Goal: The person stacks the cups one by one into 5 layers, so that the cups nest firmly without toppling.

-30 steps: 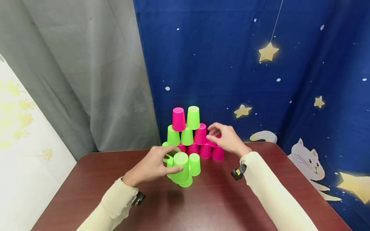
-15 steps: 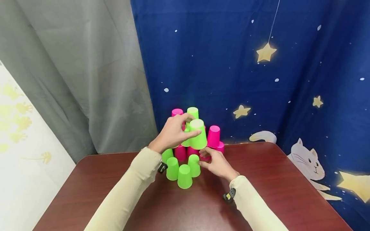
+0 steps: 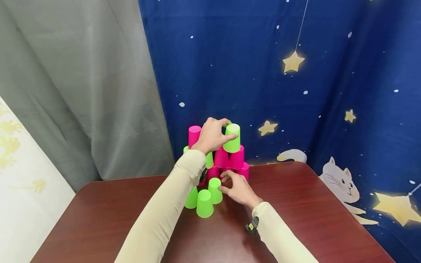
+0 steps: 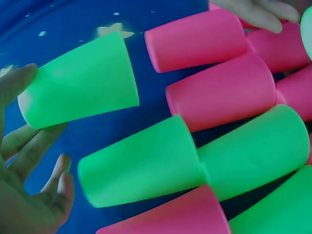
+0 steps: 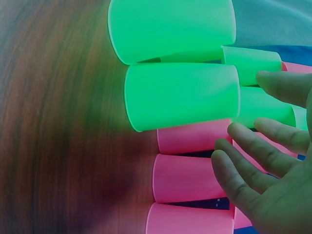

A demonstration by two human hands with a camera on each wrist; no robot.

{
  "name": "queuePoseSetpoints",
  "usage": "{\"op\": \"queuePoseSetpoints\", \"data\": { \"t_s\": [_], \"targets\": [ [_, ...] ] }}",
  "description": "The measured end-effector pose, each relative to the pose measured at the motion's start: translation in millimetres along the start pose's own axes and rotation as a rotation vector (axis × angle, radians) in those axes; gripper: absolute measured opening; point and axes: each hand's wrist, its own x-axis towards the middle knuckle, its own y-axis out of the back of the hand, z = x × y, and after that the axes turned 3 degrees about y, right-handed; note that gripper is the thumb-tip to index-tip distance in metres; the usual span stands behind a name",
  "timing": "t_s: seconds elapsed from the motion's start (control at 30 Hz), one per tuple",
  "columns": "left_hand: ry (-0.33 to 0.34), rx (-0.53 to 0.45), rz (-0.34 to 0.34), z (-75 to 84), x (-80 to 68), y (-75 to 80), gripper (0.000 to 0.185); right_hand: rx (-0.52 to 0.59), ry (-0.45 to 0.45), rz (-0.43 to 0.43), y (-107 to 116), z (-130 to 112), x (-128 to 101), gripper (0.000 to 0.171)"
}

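Note:
My left hand [image 3: 212, 136] pinches an upside-down green cup [image 3: 233, 138] at the top right of a stack of cups. The left wrist view shows this held cup [image 4: 80, 80] between thumb and fingers, with blue backdrop between it and the pink cups [image 4: 222, 92]. A green cup [image 4: 136, 163] on the stack's third row stands beside it, hidden behind my hand in the head view. My right hand [image 3: 240, 188] is low, fingers spread and holding nothing, its thumb close to a green cup [image 3: 215, 191] on the table.
Another green cup [image 3: 205, 204] stands nearest me, with one more [image 3: 191, 199] partly behind my left sleeve. A pink cup [image 3: 194, 135] tops the stack's left side. The stack stands near the far edge of the brown table [image 3: 296, 204], before a blue curtain [image 3: 213, 73].
My left hand has carried the green cup from the front group up and right to the stack's top. My right hand has come down from the stack's right side to a front green cup.

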Motion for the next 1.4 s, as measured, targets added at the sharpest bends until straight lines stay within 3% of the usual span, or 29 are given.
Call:
{"op": "queuePoseSetpoints", "data": {
  "t_s": [0.23,0.57,0.73,0.9,1.17,1.4],
  "targets": [
    [0.023,0.137,0.060,2.3,1.4,-11.9,0.055,-0.003,0.002,-0.005,-6.4,3.1,-1.7,0.036],
    [0.059,0.180,0.036,1.0,6.7,-19.0,0.054,-0.001,0.019,-0.006,-6.8,3.6,-0.1,0.033],
    [0.041,0.220,0.059,-1.6,6.7,-22.5,0.053,0.007,0.018,-0.007,-6.5,2.8,1.5,0.035],
    [0.027,0.174,0.094,3.8,7.5,-17.0,0.058,0.018,0.011,0.010,-5.7,6.6,3.7,0.039],
    [0.032,0.073,0.160,-10.4,-12.0,11.0,0.049,0.002,0.007,-0.001,-13.7,9.3,10.8,0.046],
    [0.027,0.007,0.187,-35.7,-47.1,20.6,0.041,-0.029,0.001,0.004,-18.8,17.2,9.7,0.041]
  ]
}}
